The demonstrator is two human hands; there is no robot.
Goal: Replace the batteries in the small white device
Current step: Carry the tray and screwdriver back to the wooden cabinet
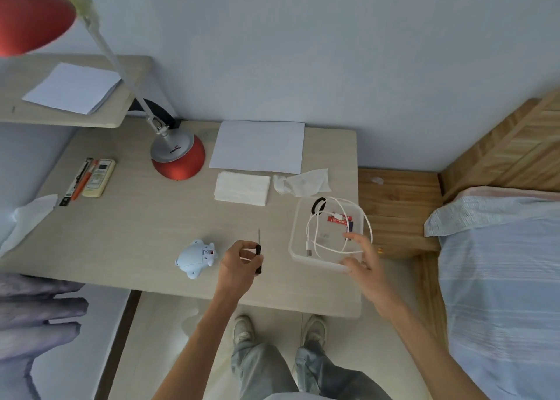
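The small white device (196, 258), shaped like a toy animal, lies on the desk near its front edge. Just right of it my left hand (239, 263) grips a small black-handled screwdriver (258, 254), its thin shaft pointing away from me. My right hand (362, 257) hovers with fingers spread over the near right corner of a clear plastic box (295, 248). Inside the box lie a coiled white cable (321, 233), red-wrapped batteries (339, 218) and a black ring. Nothing is in my right hand.
A red desk lamp (178, 157) stands at the back of the desk (136, 233), beside a white sheet (257, 146) and tissues (242, 187). A remote and pens (91, 177) lie at the left. A wooden nightstand and bed sit to the right.
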